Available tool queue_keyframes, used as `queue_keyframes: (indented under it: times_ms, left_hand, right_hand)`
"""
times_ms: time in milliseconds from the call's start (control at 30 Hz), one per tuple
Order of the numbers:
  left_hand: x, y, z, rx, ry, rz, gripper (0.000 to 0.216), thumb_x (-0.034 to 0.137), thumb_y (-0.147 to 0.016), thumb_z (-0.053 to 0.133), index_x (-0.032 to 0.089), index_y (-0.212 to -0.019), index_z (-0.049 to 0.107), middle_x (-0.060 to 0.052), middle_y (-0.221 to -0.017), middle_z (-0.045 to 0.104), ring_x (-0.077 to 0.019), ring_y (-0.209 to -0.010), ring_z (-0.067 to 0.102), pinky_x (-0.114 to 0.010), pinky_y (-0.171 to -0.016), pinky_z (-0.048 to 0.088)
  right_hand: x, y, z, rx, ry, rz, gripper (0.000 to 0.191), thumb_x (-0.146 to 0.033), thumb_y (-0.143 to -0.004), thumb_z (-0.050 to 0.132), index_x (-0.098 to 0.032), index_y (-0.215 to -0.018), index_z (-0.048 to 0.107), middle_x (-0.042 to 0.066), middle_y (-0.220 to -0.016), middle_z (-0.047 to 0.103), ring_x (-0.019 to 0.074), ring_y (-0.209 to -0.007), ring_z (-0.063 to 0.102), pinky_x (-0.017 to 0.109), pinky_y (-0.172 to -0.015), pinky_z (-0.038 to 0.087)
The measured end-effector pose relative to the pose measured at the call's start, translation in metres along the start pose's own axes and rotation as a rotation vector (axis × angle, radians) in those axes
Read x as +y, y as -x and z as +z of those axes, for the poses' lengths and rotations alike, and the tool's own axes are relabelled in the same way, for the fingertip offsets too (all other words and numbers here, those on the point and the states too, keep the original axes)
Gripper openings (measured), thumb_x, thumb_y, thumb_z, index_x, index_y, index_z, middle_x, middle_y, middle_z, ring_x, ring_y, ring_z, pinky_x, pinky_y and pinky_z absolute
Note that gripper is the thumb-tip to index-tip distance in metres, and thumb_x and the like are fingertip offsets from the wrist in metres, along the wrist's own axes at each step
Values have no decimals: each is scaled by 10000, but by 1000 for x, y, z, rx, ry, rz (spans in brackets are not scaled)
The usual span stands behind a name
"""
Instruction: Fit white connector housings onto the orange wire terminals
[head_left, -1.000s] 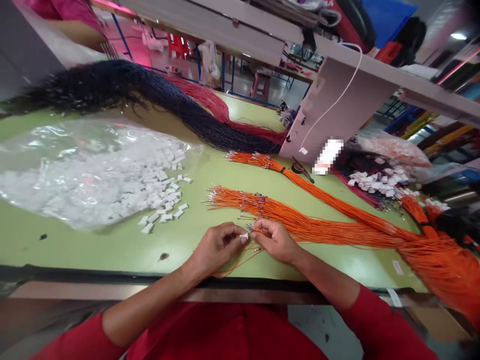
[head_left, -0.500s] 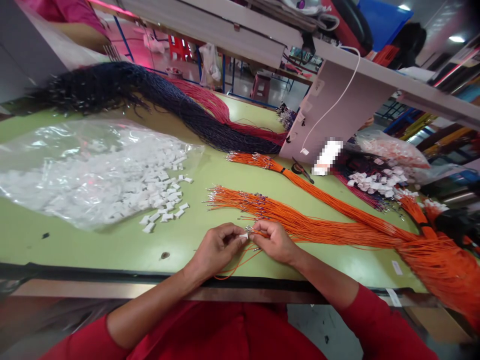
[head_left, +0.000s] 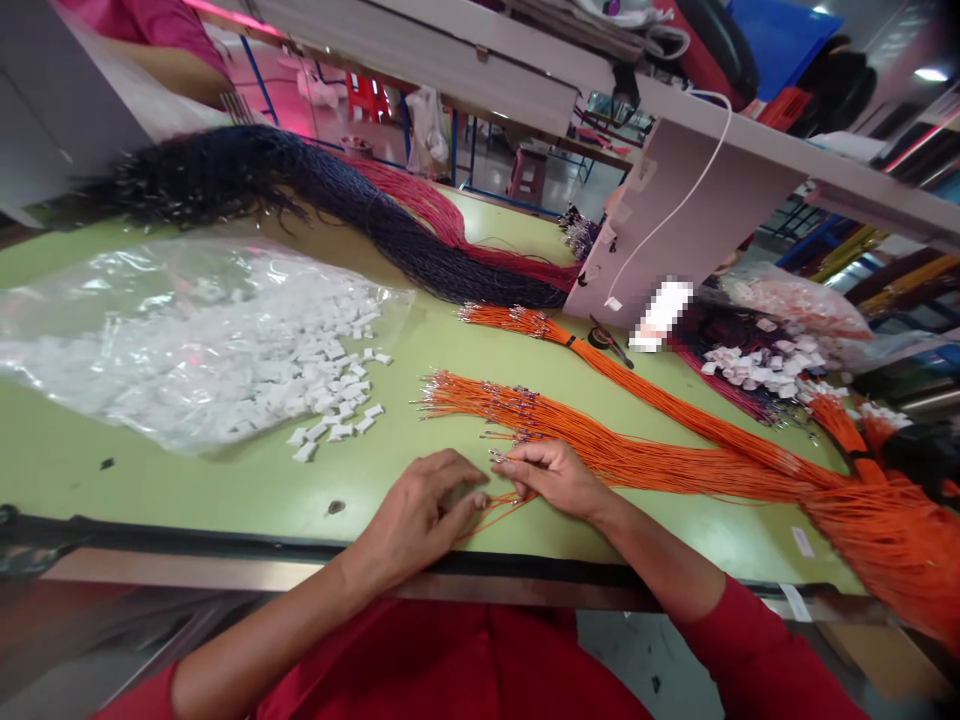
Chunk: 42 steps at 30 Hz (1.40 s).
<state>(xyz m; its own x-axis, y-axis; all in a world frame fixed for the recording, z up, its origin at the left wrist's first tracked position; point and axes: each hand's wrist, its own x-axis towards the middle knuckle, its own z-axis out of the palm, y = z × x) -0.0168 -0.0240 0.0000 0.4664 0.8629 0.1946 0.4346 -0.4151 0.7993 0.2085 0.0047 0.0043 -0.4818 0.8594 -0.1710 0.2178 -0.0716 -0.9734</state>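
Note:
My left hand (head_left: 424, 510) is over the front of the green table, its fingers loosely bent and the thumb apart from the index finger. No thing shows clearly between them. A few loose orange wires (head_left: 501, 508) run close by its thumb tip. Just to the right, my right hand (head_left: 553, 480) pinches orange wires between thumb and fingers, with their metal terminals (head_left: 497, 456) sticking out to the left. Behind it lies a spread bundle of orange wires (head_left: 600, 440) with metal tips at its left end.
A clear plastic bag (head_left: 150, 350) of white connectors lies at left, with several loose connectors (head_left: 341, 405) spilled beside it. A tied orange bundle (head_left: 637, 385), dark blue wires (head_left: 360, 215) and red wires (head_left: 420, 195) lie farther back. A grey upright panel (head_left: 682, 210) stands behind.
My left hand has moved slightly left and down from my right hand, with its fingers parted. The white connector it held is no longer plainly visible. My right hand keeps its pinch.

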Motion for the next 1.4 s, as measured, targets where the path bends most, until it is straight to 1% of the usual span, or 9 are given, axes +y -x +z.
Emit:
queue_keyframes:
  times_ms: [133,400,600,700,833,1033,1200,1300,1400]
  left_hand:
    - [-1,-12,1,115,127,-64,192,323,-942,541,199,-959,687,-44,-870,695,-179,-804,643,-318,-746,502]
    - [0,-11,12,57,313,-268,187,308,-922,515,200,-809,619,-16,-742,698,-154,-679,646,-265,-653,483]
    - [-20,8,-32,262,-359,-88,217,286,-943,460,191,-978,652,-94,-938,690,-249,-870,632,-385,-802,462]
    - [-40,15,-59,393,-679,-183,266,313,-927,495,166,-1068,665,-154,-1088,663,-340,-1006,594,-471,-865,430]
    - [-54,18,-71,363,-832,-257,232,326,-922,521,188,-962,703,-143,-1088,654,-346,-985,564,-473,-842,410]
    - [-48,13,-62,267,-768,-165,197,284,-906,523,198,-958,693,-118,-1054,663,-313,-954,558,-443,-833,401]
    - [-45,7,-61,173,-673,-153,191,169,-881,458,194,-836,642,-89,-833,660,-259,-803,590,-385,-743,416]
    - [-40,2,-57,215,-412,-211,115,178,-835,503,200,-833,616,-48,-747,633,-211,-695,588,-329,-647,421]
    - [-29,-5,-45,260,110,-315,205,298,-839,581,201,-1002,657,-16,-748,654,-172,-637,597,-302,-603,462]
  right_hand:
    - [-2,2,0,-46,19,20,427,-549,-864,683,-142,-733,678,-20,-594,558,95,-553,470,232,-550,370]
    - [-4,1,0,115,-60,42,440,-571,-771,765,-161,-751,609,-34,-669,500,101,-617,408,237,-579,323]
    - [0,1,0,89,10,16,428,-554,-842,696,-175,-685,571,-45,-624,426,100,-583,358,248,-561,298]
    - [3,0,1,90,17,-28,386,-519,-856,691,-178,-707,590,-44,-624,432,102,-573,350,253,-558,298]
    - [4,0,1,96,49,-40,363,-498,-872,682,-178,-720,606,-42,-616,453,103,-561,357,256,-553,299]
    - [3,1,1,102,60,-27,384,-522,-858,691,-184,-698,604,-32,-614,459,110,-562,364,256,-538,296]
    - [4,0,2,124,61,-40,372,-512,-858,692,-188,-697,605,-30,-610,444,113,-566,357,253,-528,289]
    - [5,0,4,164,58,-32,382,-525,-838,701,-185,-693,604,-28,-619,457,113,-577,367,252,-536,296]
    - [4,0,7,189,38,0,382,-533,-801,726,-180,-707,614,-26,-629,481,112,-581,384,252,-549,311]
